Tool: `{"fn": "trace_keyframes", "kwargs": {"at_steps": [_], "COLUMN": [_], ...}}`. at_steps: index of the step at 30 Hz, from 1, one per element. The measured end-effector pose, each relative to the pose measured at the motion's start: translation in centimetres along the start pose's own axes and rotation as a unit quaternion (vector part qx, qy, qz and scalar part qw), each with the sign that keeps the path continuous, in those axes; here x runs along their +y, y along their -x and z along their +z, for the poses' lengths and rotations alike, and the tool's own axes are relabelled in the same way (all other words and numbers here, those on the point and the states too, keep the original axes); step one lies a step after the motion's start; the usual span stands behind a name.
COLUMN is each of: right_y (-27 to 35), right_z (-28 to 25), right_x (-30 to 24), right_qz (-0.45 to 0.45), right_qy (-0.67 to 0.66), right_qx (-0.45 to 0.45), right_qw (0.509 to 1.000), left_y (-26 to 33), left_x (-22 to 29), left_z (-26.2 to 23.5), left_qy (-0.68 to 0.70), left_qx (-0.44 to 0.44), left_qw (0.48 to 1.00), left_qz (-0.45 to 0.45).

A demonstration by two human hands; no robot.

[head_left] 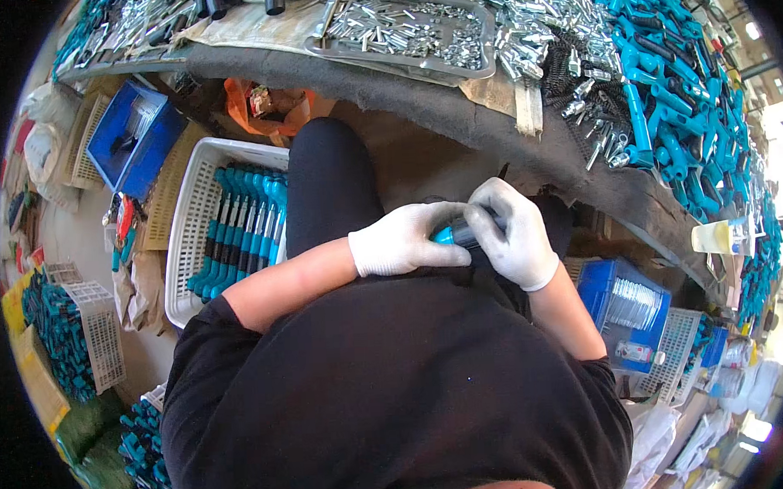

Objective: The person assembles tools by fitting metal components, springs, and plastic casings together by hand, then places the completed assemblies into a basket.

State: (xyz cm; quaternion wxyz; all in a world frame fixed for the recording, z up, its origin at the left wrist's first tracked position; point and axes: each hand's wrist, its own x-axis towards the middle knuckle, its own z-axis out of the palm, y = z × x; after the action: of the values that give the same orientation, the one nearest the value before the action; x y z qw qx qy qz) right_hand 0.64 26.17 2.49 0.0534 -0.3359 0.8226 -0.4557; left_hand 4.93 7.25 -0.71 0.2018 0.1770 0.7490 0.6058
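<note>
Both my hands wear white knitted gloves and meet in front of my body, above my lap. My left hand (406, 240) is closed around one end of a teal-and-black tool part (464, 234), its thumb along the near side. From the other side my right hand (515, 236) grips the same part with bent fingers. A short dark tip (503, 169) sticks up beyond the right knuckles; I cannot tell what it belongs to. The gloves hide much of the part, so its exact kind does not show.
A white basket (186, 220) with rows of teal-and-black tools stands at my left, near a blue crate (161, 123). Ahead, the bench edge (402, 91) carries a tray (484, 44) of metal pins and piled teal tool bodies (665, 101). At right sits a blue bin (600, 292).
</note>
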Motion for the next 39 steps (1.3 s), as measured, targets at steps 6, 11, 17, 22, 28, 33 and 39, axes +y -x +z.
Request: {"fn": "trace_keyframes", "kwargs": {"at_steps": [6,11,17,22,28,33,39], "right_y": [-1.8,-3.1,-3.2,-3.9,-3.1,-2.0,-0.4], "right_z": [-0.1,-3.6,-11.2,-11.0,-11.2,-6.7,-4.8], "right_x": [-0.7,1.0,8.4,9.2,5.6,0.1,-0.2], "right_qz": [-0.024,-0.002,0.193,0.147,0.045,-0.041,0.038], "right_qy": [0.072,0.002,0.458,0.44,0.122,0.118,0.128], "right_qx": [-0.012,-0.034,0.151,0.145,0.23,-0.055,-0.021], "right_qw": [0.997,0.999,0.855,0.874,0.965,0.991,0.991], "left_y": [-1.4,-2.4,-2.9,-3.5,-3.5,-3.7,-3.4], "left_x": [0.3,-0.6,-0.3,-0.4,-1.2,0.8,0.7], "left_z": [-0.4,-0.6,-1.7,-1.6,-1.3,-0.9,0.7], "left_qy": [0.002,0.027,0.135,0.151,0.052,0.002,-0.151], "left_qx": [0.003,0.052,0.045,0.057,0.058,-0.014,0.038], "left_qw": [1.0,0.998,0.98,0.976,0.991,0.998,0.987], "left_qz": [-0.019,-0.015,-0.139,-0.145,-0.112,-0.06,-0.029]}}
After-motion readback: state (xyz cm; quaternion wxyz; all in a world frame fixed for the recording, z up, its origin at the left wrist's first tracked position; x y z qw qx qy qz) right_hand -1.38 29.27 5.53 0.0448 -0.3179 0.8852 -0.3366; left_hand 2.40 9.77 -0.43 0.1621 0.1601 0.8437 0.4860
